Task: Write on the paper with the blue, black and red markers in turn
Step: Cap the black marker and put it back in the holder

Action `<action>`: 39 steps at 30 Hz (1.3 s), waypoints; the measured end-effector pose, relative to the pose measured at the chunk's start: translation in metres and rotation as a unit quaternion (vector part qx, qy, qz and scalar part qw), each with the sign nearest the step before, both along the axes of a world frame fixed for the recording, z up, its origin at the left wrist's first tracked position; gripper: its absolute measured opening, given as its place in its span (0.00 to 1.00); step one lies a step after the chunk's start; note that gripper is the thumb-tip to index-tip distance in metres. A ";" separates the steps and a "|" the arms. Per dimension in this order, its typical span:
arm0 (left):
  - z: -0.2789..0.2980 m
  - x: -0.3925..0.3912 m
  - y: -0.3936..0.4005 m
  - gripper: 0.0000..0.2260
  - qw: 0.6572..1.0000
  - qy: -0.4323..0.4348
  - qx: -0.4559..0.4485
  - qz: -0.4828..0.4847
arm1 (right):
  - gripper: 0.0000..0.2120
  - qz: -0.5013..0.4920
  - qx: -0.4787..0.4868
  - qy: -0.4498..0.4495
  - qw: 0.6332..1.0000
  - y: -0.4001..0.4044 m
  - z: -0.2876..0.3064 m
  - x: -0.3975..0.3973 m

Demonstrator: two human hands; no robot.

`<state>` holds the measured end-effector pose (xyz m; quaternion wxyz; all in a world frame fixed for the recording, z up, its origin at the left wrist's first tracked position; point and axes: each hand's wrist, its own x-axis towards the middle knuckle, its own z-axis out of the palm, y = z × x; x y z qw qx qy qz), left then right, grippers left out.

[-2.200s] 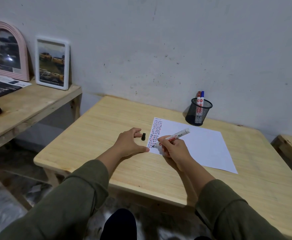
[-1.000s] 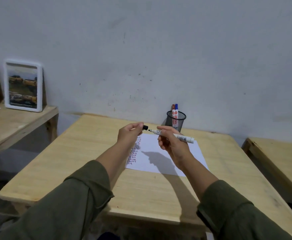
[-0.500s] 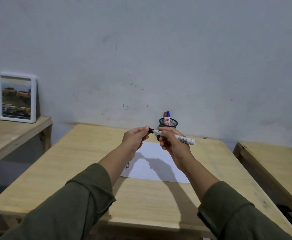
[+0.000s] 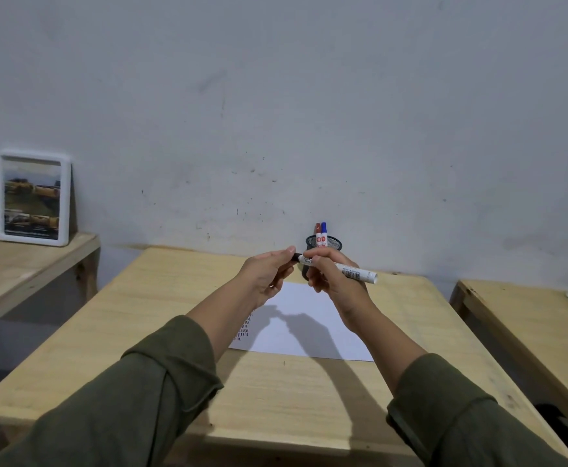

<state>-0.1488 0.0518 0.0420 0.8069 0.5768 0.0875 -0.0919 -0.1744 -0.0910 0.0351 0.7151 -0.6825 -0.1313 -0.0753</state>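
Left hand point(image 4: 265, 275): raised above the table, fingertips pinched on the black cap point(image 4: 296, 257) at the marker's tip end.
Right hand point(image 4: 329, 278): raised beside the left, fingers closed around the marker point(image 4: 350, 272) near its front.
Marker: white barrel with a barcode label, lying roughly level, rear end pointing right past the right hand; black cap at its left end.
Cap: touching the marker's tip end; whether it is fully seated I cannot tell, as the fingers cover the join.
Paper point(image 4: 309, 328): flat on the table under the hands, short rows of marks down its left edge, the hands' shadow across it.
Cup point(image 4: 333, 245): black mesh, at the table's far edge by the wall, just behind the hands.
Red marker point(image 4: 318, 234): upright in the cup.
Blue marker point(image 4: 324, 234): upright in the cup, touching the red one's right side.
Table point(image 4: 161, 332): pale wood.
Frame point(image 4: 33, 197): white, leaning on the wall on the left bench.
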 end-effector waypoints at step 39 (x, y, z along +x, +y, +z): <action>0.020 0.096 -0.017 0.10 0.968 -0.151 0.198 -0.014 | 0.31 0.013 -0.175 0.038 0.984 -0.035 0.010 0.087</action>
